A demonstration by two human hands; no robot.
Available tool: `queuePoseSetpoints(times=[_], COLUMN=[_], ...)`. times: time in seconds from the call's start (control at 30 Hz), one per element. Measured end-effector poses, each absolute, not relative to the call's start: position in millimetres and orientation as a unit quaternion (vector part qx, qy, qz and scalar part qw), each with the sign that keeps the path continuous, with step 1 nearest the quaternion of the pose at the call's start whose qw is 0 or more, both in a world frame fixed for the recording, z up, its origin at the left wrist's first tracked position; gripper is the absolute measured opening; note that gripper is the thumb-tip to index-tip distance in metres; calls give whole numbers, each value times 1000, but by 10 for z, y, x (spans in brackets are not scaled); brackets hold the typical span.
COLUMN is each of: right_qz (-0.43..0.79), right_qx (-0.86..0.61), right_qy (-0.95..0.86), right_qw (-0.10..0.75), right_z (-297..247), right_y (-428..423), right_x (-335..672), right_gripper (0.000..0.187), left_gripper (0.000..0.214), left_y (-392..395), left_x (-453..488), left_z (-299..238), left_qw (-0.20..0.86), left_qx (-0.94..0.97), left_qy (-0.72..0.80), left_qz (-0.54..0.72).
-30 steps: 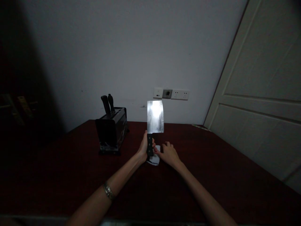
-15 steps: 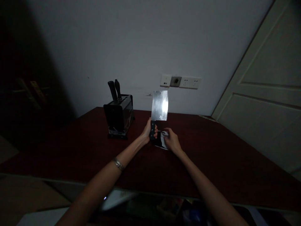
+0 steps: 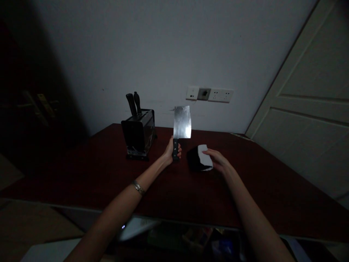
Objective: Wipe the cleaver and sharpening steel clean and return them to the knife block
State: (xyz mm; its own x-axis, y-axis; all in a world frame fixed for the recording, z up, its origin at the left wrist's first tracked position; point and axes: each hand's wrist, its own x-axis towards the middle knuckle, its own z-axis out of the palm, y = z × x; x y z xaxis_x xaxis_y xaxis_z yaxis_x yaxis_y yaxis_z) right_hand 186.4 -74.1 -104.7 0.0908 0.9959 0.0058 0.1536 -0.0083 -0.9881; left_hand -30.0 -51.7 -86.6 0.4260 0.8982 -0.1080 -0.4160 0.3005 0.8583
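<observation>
My left hand [image 3: 171, 150] is wrapped round the black handle of a cleaver [image 3: 182, 122], whose wide steel blade stands upright above the dark red table [image 3: 81, 174]. My right hand [image 3: 219, 162] holds a black and white cloth [image 3: 200, 158] just right of the cleaver, lifted a little off the table. The cloth and the blade are apart.
A black knife block [image 3: 138, 136] with two dark handles sticking out stands at the back left of the table. A strip of wall sockets [image 3: 209, 94] is on the wall behind. A pale door [image 3: 308, 109] is to the right. The table's near edge runs below my forearms.
My right hand has picked the cloth up and moved it to the right, away from the cleaver handle. The cleaver stays upright in my left hand.
</observation>
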Motion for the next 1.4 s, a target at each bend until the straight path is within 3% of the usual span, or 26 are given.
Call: queuePoseSetpoints(times=[0.33, 0.57, 0.8, 0.93, 1.17, 1.27, 1.4], right_qz=[274, 240, 247, 244, 35, -29, -74], right_qx=[-603, -541, -483, -458, -432, -413, -417], right_qy=[-579, -589, -627, -725, -883, -900, -895], right_qw=[475, 550, 558, 452, 181, 137, 138], right_z=[-1147, -869, -303, 62, 192, 170, 161], right_y=[-651, -755, -668, -597, -498, -505, -526], right_x=[1793, 1896, 1788, 1600, 1319, 1285, 1267], right_gripper=[28, 40, 32, 29, 16, 13, 15], left_gripper=[59, 59, 61, 60, 60, 60, 60], left_y=[-524, -520, -574, -620, -675, -679, -682], left_x=[-279, -246, -216, -195, -145, -129, -125], left_z=[-879, -934, -967, -972, -999, -1005, -1004], left_qw=[734, 728, 704, 672, 674, 681, 679], left_qx=[397, 391, 400, 427, 452, 443, 439], left_qy=[329, 352, 389, 406, 362, 358, 352], left_qz=[441, 439, 440, 450, 458, 459, 471])
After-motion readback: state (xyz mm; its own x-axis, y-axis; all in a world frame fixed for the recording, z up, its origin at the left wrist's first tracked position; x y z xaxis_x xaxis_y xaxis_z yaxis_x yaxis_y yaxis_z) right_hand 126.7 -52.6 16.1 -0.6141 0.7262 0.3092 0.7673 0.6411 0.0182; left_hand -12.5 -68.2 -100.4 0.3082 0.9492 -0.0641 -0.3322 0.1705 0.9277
